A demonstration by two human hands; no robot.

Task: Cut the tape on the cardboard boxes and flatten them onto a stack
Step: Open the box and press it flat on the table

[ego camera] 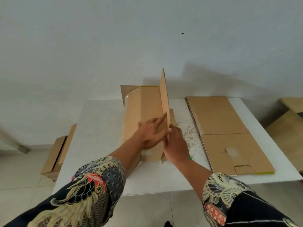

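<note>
A long cardboard box [144, 108] lies lengthwise in the middle of the white table [98, 128], its top open. One long flap [164, 99] stands upright along its right side. My left hand [150, 133] rests on the box with fingers spread, the fingertips touching the flap's left face. My right hand [176, 145] presses against the flap's near end from the right side, thumb on its edge. A stack of flattened cardboard [226, 131] lies on the right half of the table. A small green object [191, 158] peeks out just behind my right wrist.
More cardboard boxes [55, 154] stand on the floor against the table's left side, and others [288, 125] on the floor at the right. A plain white wall runs behind the table. The floor is tiled.
</note>
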